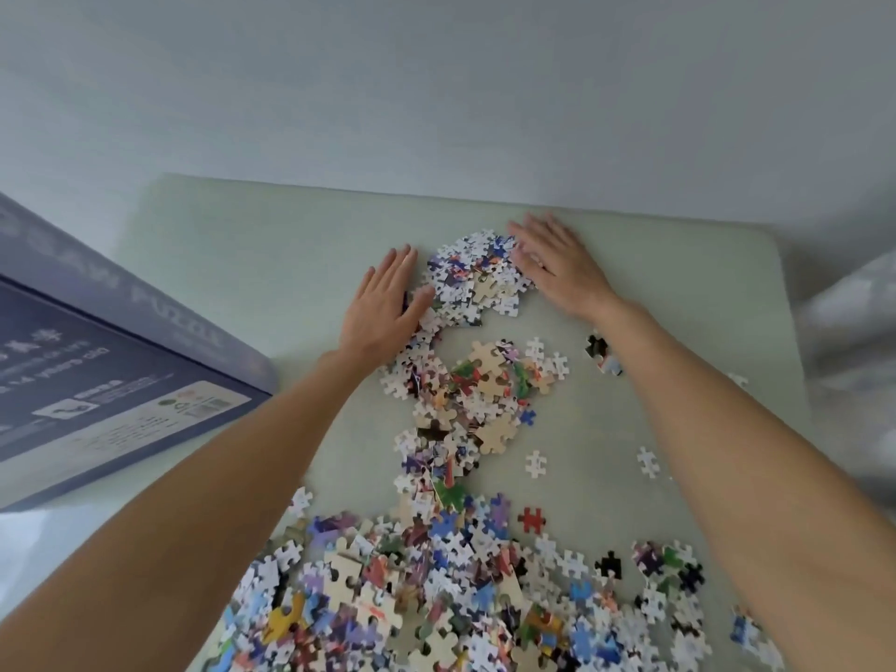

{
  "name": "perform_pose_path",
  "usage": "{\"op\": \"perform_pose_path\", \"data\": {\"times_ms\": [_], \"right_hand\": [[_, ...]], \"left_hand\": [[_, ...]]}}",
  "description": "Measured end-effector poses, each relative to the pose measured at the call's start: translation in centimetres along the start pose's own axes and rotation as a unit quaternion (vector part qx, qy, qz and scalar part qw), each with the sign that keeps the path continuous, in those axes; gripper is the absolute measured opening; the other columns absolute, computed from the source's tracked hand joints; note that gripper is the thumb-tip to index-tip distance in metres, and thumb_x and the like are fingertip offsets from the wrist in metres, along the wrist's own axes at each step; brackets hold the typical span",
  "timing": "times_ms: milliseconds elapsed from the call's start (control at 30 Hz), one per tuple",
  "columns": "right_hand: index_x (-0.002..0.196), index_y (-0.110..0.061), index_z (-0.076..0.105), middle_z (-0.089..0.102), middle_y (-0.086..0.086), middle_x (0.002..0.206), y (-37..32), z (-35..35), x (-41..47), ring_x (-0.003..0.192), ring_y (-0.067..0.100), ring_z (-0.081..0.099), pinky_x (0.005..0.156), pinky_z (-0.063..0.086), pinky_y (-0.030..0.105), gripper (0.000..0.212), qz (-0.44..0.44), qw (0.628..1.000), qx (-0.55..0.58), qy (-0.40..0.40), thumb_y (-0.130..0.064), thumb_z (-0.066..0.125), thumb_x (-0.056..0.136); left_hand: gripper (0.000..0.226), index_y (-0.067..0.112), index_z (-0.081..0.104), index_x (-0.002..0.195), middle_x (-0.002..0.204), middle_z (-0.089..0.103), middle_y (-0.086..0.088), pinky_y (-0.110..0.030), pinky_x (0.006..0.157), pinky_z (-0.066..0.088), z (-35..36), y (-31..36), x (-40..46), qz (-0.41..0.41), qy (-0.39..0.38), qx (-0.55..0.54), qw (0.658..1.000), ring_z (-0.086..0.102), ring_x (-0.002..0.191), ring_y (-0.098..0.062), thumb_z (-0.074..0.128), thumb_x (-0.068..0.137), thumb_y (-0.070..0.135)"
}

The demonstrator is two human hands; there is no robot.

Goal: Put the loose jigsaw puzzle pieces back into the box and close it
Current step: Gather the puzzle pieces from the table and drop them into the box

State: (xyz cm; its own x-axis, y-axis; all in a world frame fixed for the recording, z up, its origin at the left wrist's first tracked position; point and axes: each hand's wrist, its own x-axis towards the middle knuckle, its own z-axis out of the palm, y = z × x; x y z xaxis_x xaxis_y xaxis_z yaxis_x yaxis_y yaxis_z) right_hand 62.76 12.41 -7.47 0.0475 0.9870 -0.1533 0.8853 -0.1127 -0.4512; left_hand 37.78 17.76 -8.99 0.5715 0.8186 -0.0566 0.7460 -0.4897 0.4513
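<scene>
Near the top middle of the frame, the left hand [383, 303] and the right hand [557, 264] lie flat with straight fingers on either side of a small heap of puzzle pieces [477, 278], each touching its edge and holding nothing. More loose pieces trail down the pale green table [242, 264] to a big pile [436, 589] at the bottom middle. The dark blue box [97, 371] sits at the left edge, tilted, well apart from the heap.
</scene>
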Motion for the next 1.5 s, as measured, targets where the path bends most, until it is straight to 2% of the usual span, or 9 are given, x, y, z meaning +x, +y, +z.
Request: {"op": "perform_pose_path", "data": {"times_ms": [333,533,700,833,900,967,1067,1267,1500], "right_hand": [[0.144,-0.034,0.019,0.005,-0.013,0.153,-6.6,5.2,-12.5,0.142,0.007,-0.004,0.115,-0.007,0.028,0.049,-0.111,0.991,0.019,-0.065,-0.047,0.015,0.097],[0.125,-0.027,0.055,0.029,-0.015,0.148,-10.1,6.6,-22.0,0.14,0.002,0.013,0.115,0.01,0.032,0.031,-0.05,0.97,0.229,-0.07,-0.021,0.047,0.096],[0.104,-0.026,0.067,0.047,-0.013,0.134,-10.1,3.1,-22.9,0.127,0.002,0.041,0.112,0.026,0.031,0.027,-0.025,0.957,0.289,-0.01,-0.006,0.055,0.089],[0.102,-0.019,0.068,0.063,-0.001,0.11,-6.1,0.3,-19.9,0.1,0.015,0.061,0.09,0.048,0.036,0.035,0.023,0.956,0.227,0.184,0.009,0.051,0.087],[0.114,-0.016,0.063,0.059,0.002,0.124,-3.0,-0.2,-18.0,0.118,0.018,0.051,0.101,0.04,0.042,0.03,0.054,0.966,0.146,0.206,-0.001,0.051,0.091],[0.133,-0.023,0.049,0.037,-0.002,0.146,0.2,-0.1,-16.6,0.139,0.021,0.022,0.113,0.016,0.048,0.037,0.084,0.984,0.05,0.15,-0.021,0.047,0.096],[0.145,-0.035,0.023,0.009,-0.009,0.155,3.7,0.0,-15.3,0.144,0.022,-0.004,0.112,-0.006,0.049,0.05,0.15,0.985,-0.017,0.085,-0.045,0.033,0.096],[0.148,-0.027,0.011,0.001,-0.006,0.156,4.8,0.7,-14.6,0.141,0.008,-0.011,0.112,-0.012,0.034,0.054,0.1,0.995,0.002,0.021,-0.041,0.028,0.099],[0.148,-0.025,0.009,-0.009,-0.01,0.153,-2.2,3.7,-20.0,0.14,0.002,-0.015,0.115,-0.014,0.028,0.065,0.004,0.997,0.062,-0.04,-0.057,0.01,0.091]], "left_hand": [[0.072,0.019,0.014,0.147,0.155,0.009,0.006,-0.027,0.117,-0.003,-0.3,2.3,-9.4,0.139,-0.14,-0.045,0.979,-0.001,0.142,-0.004,0.005,0.089,0.062],[0.05,0.02,0.042,0.138,0.146,0.036,0.009,-0.02,0.112,0.016,-2.4,2.7,-17.7,0.138,-0.223,-0.139,0.955,0.021,0.138,0.0,0.025,0.097,0.042],[0.041,0.02,0.062,0.119,0.122,0.062,0.003,-0.031,0.094,0.048,-4.6,2.7,-15.8,0.181,-0.118,-0.087,0.972,0.06,0.106,-0.011,0.034,0.095,0.039],[0.032,0.019,0.056,0.125,0.127,0.058,0.0,-0.029,0.096,0.038,-4.2,3.2,-8.6,0.152,-0.033,-0.064,0.986,0.053,0.115,-0.018,0.049,0.095,0.022],[0.043,0.017,0.046,0.135,0.141,0.044,-0.003,-0.033,0.107,0.03,-3.1,3.4,-4.7,0.128,-0.023,-0.049,0.99,0.037,0.132,-0.021,0.051,0.094,0.026],[0.054,0.016,0.034,0.142,0.151,0.028,-0.005,-0.037,0.115,0.019,-1.8,3.5,-1.2,0.096,-0.027,-0.022,0.995,0.02,0.141,-0.024,0.049,0.093,0.034],[0.06,0.021,0.017,0.148,0.157,0.006,-0.001,-0.039,0.117,0.005,-0.5,3.6,2.6,0.042,-0.044,0.018,0.998,0.0,0.144,-0.021,0.041,0.096,0.04],[0.058,0.026,0.008,0.149,0.157,0.001,0.005,-0.035,0.116,-0.004,0.7,4.2,5.3,0.061,-0.108,0.084,0.989,-0.006,0.144,-0.014,0.03,0.099,0.043],[0.056,0.019,0.017,0.148,0.156,0.008,0.001,-0.026,0.116,-0.003,0.1,6.5,-6.2,0.178,-0.212,-0.002,0.961,-0.001,0.144,-0.011,0.03,0.099,0.041]]}}
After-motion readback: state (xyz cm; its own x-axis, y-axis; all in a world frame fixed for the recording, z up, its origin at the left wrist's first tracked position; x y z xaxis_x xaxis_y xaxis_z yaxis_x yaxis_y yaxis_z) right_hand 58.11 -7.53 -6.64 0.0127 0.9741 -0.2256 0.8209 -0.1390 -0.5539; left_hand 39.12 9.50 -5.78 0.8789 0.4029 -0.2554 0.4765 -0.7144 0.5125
